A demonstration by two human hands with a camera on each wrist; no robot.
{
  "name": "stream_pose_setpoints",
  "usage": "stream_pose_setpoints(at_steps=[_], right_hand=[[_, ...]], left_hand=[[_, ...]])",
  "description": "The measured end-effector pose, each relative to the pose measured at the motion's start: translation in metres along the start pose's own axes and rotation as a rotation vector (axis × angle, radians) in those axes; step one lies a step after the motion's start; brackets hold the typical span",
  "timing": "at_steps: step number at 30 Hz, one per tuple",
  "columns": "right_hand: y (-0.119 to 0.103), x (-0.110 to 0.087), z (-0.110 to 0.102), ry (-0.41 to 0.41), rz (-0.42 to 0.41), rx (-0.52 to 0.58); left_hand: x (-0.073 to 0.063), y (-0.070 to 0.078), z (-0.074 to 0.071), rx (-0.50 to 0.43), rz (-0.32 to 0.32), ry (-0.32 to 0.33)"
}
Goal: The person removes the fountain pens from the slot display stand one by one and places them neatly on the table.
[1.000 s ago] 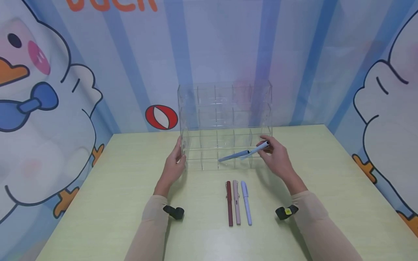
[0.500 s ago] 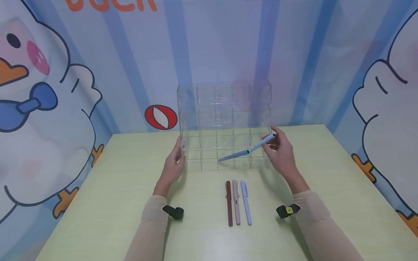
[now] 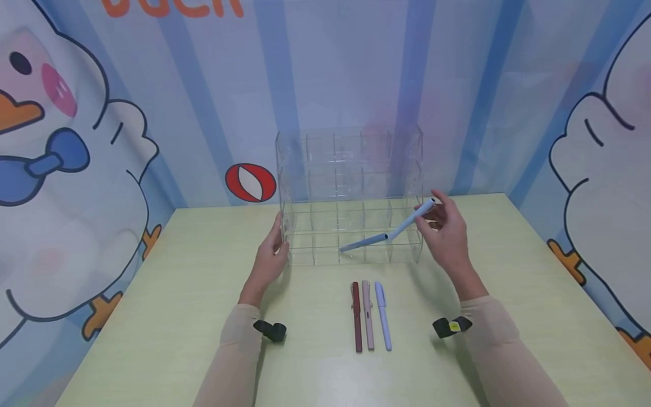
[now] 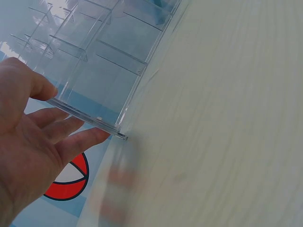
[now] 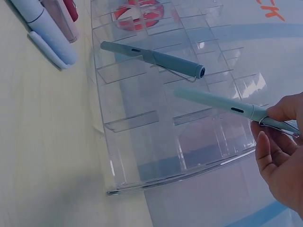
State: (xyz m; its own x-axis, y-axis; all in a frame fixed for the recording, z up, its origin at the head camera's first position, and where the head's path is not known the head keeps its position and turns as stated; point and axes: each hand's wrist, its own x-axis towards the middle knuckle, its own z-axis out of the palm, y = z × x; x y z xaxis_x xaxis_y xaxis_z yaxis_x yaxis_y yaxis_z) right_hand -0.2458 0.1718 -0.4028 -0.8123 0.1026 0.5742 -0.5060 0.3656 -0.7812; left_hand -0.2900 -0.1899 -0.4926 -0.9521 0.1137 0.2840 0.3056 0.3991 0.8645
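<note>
A clear stepped acrylic organizer (image 3: pixel 310 232) with rows of compartments stands at the back of the table. My left hand (image 3: pixel 268 260) grips its left side, thumb and fingers on opposite faces of the panel (image 4: pixel 85 115). At the organizer's right side, my right hand (image 3: pixel 449 240) pinches a light blue pen (image 5: pixel 215 100) by its clip end. The pen slants, its free end pointing down and left over the organizer. A darker blue pen (image 5: pixel 147 56) leans in one front compartment, its clip end tilted up to the right.
In front of the organizer, a dark red pen (image 3: pixel 357 316), a pinkish pen (image 3: pixel 368 316) and a lavender pen (image 3: pixel 384 319) lie side by side on the pale table (image 3: pixel 168 328). A striped cartoon backdrop (image 3: pixel 325 68) rises behind the table.
My right hand has moved right and up with the light blue pen, which slants more steeply. My left hand, the organizer and the other pens stay put.
</note>
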Motion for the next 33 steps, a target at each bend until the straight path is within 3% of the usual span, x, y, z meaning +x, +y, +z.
stream_pose_setpoints(at_steps=[8, 17, 23, 33], right_hand=[[0.025, 0.006, -0.001, 0.035, -0.004, 0.046], [-0.003, 0.003, -0.006, 0.082, -0.008, 0.166], [0.016, 0.007, -0.006, 0.106, 0.003, 0.184], [0.022, 0.009, -0.015, 0.028, 0.038, 0.149]], left_hand=[[0.0, 0.001, 0.0, -0.004, 0.004, 0.0], [-0.002, 0.001, 0.0, -0.006, 0.019, -0.005], [-0.002, 0.001, 0.0, -0.01, 0.008, -0.003], [-0.001, 0.001, 0.0, -0.005, 0.0, -0.003]])
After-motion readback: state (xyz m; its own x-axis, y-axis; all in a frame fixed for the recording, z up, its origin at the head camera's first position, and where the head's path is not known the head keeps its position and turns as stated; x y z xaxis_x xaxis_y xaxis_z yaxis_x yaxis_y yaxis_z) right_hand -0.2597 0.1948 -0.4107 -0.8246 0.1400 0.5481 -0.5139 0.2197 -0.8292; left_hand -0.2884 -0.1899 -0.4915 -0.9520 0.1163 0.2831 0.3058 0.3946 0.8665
